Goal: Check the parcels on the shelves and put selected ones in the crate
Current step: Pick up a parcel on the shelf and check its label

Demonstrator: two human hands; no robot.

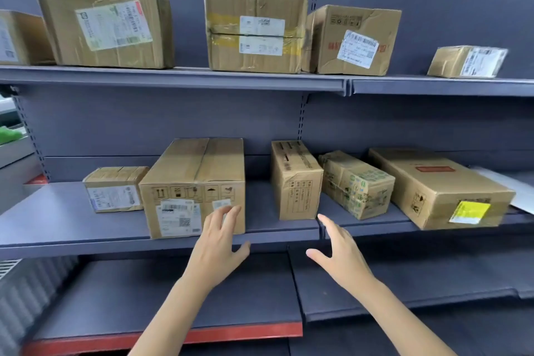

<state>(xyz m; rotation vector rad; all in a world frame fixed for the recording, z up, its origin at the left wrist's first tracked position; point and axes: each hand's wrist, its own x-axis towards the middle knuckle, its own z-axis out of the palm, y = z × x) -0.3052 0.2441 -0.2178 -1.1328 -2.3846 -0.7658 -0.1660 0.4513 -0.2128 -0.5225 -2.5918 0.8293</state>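
Observation:
Cardboard parcels stand on two grey shelves. On the middle shelf (72, 228) a large box (193, 185) with a white label sits left of centre, and a narrow upright box (294, 182) stands to its right. My left hand (219, 243) is open, its fingertips touching the lower right front of the large box. My right hand (338, 251) is open just below the narrow box, fingers apart, holding nothing. No crate is in view.
The middle shelf also holds a small labelled box (114, 189), a crumpled printed parcel (357, 182) and a long box with a yellow sticker (439, 188). The top shelf (173, 78) carries several more parcels. The lower shelf (161, 335) has a red front edge.

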